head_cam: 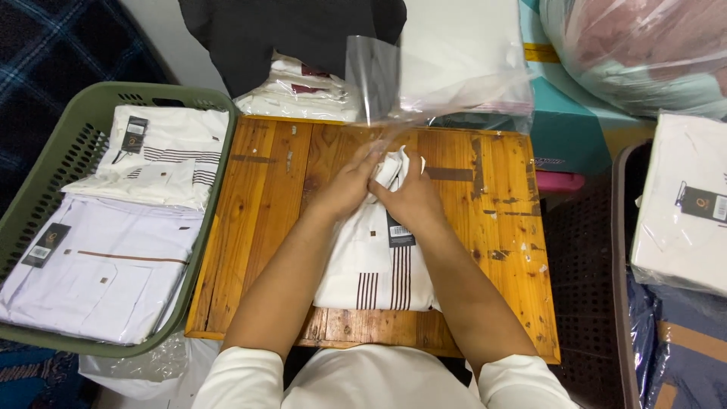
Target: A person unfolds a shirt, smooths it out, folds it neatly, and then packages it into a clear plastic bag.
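Both hands, left hand [344, 185] and right hand [413, 198], fingers closed on folded white shirt [379, 265]; clear plastic bag [439, 76] just beyond fingers.

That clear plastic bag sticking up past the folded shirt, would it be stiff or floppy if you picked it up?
Probably floppy and very light: the clear plastic bag looks thin, see-through and creased. Likely slippery too, given its glossy sheen. Both hands, left and right, press the folded white shirt at its mouth; released, it would likely sag.
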